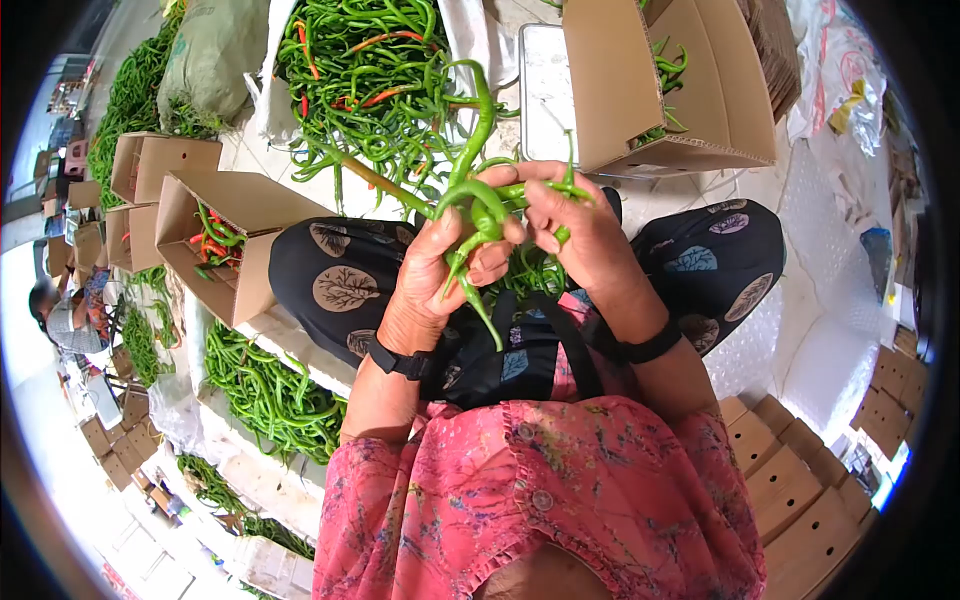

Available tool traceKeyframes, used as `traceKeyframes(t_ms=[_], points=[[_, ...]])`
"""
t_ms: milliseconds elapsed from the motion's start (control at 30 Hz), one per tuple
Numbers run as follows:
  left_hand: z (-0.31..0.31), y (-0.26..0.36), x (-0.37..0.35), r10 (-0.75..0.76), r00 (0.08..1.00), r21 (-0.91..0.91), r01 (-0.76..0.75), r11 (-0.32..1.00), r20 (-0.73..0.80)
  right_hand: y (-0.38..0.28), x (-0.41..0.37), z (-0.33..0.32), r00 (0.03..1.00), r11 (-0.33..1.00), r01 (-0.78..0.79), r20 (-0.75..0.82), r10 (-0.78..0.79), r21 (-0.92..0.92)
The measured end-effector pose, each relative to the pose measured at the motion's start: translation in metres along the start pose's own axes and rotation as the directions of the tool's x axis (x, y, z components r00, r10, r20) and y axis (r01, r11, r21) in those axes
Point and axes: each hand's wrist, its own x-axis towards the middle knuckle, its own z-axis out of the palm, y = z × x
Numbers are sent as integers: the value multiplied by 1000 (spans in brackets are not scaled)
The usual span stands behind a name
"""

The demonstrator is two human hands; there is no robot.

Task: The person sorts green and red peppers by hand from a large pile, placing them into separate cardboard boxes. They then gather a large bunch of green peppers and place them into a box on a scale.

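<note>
Head view: one seated person, seen from above, held two bare hands together over the lap. The left hand (pixel 425 265) had its fingers curled closed around a handful of green peppers (pixel 487 222); at least four could be made out, though overlap hid the exact count. The right hand (pixel 588 228), just beside it, had its fingers pinched narrow on one thin green pepper (pixel 577 190). Two black wristbands (pixel 400 361) showed, one per wrist. The person wore one pink flowered blouse (pixel 540 470) and dark patterned trousers (pixel 345 285).

More peppers (pixel 538 273), too many to count, lay below the hands between the two knees. Beyond the knees was one large heap of green peppers (pixel 365 85) with a few red ones mixed in. To the right of the heap stood one pale tray (pixel 545 110), then one large open cardboard box (pixel 615 100) with some green peppers inside. By the left knee, one smaller open box (pixel 200 280) held red and green peppers. Near the left elbow lay another green pile (pixel 275 395). One other person (pixel 75 320) was at the far left.
</note>
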Motion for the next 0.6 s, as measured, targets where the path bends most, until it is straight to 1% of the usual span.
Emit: traceKeyframes(t_ms=[33, 67, 100, 133, 167, 200, 233, 267, 300, 367, 400, 433, 467, 500, 533, 567, 600], points=[[4, -1, 0, -6, 1000, 1, 6, 1000, -30, 0, 1, 0, 997, 1000, 8, -74, -10, -27], [7, -2, 0, -11, 998, 0, 11, 1000, -59, 1, 0, 4, 985, 999, 34, -171, -26, 42], [9, -2, 0, -15, 996, -2, 15, 1000, -89, 2, 1, 1, 986, 999, 33, -167, -25, 42], [2, -2, 3, -5, 999, 45, 7, 999, -34, 2, 1, -5, 978, 997, 67, -198, -61, 27], [0, -4, 2, -4, 999, 44, 6, 999, -34, 2, 1, -8, 968, 995, 103, -229, -98, 10], [-1, -6, 2, 20, 990, 100, -6, 995, -141, 1, 1, -9, 958, 988, 147, -245, -151, -35], [-2, -9, 2, 49, 968, 156, -11, 988, -245, 0, 1, -11, 957, 988, 149, -247, -153, -37], [-4, -10, 3, 59, 954, 159, -12, 987, -293, -1, 1, -12, 946, 980, 186, -257, -199, -74], [-8, -10, 3, 57, 955, 159, -10, 987, -291, -3, 1, -13, 933, 968, 223, -264, -245, -111], [-15, -7, 1, 63, 936, 107, -27, 994, -346, -6, 0, -18, 932, 968, 226, -264, -248, -108], [-12, -7, 1, 69, 951, 63, -52, 997, -303, -7, -1, -21, 945, 977, 204, -251, -212, -56], [-9, -7, 1, 67, 951, 64, -50, 997, -302, -8, -2, -22, 956, 984, 179, -236, -175, -4], [-6, -7, 1, 102, 947, 117, -69, 991, -305, -8, -2, -22, 955, 983, 181, -238, -177, -3], [-3, -7, 1, 137, 942, 170, -88, 981, -305, -9, -3, -21, 939, 979, 199, -293, -179, 40], [1, -8, 2, 192, 907, 197, -124, 972, -375, -10, -3, -21, 921, 972, 219, -346, -179, 81], [-1, -5, 0, 192, 907, 198, -125, 972, -374, -11, -2, -26, 921, 972, 221, -346, -180, 81], [-7, 0, -5, 215, 912, 283, -117, 952, -349, -13, -2, -37, 894, 951, 300, -370, -252, 79]])
